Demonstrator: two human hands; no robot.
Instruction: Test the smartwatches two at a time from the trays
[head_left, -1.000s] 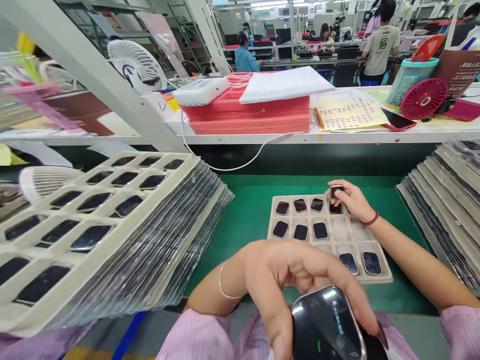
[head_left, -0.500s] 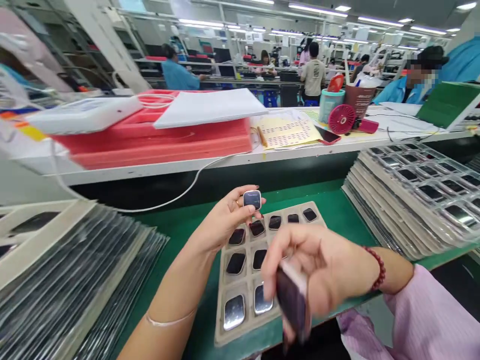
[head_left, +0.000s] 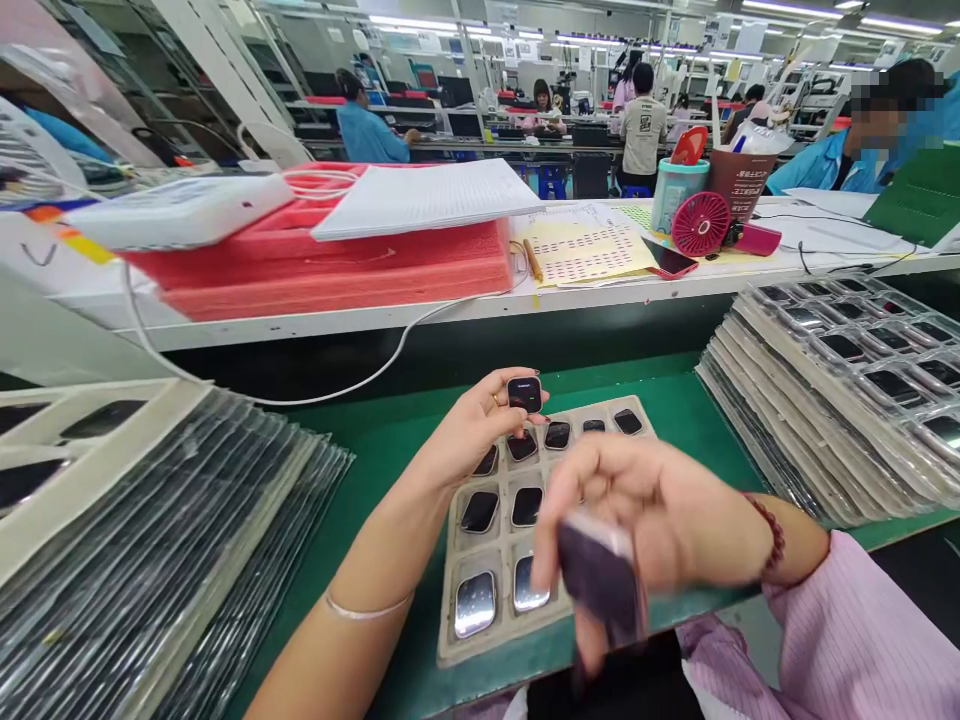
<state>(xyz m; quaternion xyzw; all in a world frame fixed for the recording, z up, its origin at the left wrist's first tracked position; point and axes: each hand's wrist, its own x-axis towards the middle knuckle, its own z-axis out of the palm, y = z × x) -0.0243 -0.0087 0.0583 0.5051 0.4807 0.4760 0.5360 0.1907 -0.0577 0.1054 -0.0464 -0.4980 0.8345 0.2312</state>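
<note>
My left hand [head_left: 491,415] pinches a strapless smartwatch [head_left: 524,394] above the back left part of a tray. Its dark screen faces me and shows a small pale line and a green mark. Closer to me, my right hand [head_left: 637,515] grips a dark-screened device [head_left: 600,575] with a pale edge, tilted and smeared by motion. Below both hands lies the beige moulded tray [head_left: 448,640], with square dark-faced watches in its pockets, such as a front-left watch [head_left: 475,604]. My right hand and its device cover the tray's right side.
Stacked trays [head_left: 172,540] rise at the left, and another stack of filled trays [head_left: 795,420] at the right. A white shelf [head_left: 585,295] crosses behind, bearing red foam [head_left: 337,265], papers, a phone [head_left: 670,258] and a pink fan [head_left: 700,224]. A white cable [head_left: 360,385] hangs from it.
The screen of the watch in my left hand now shows a pale line and a green mark. The device in my right hand has swung a little, still blurred. The view has shifted slightly.
</note>
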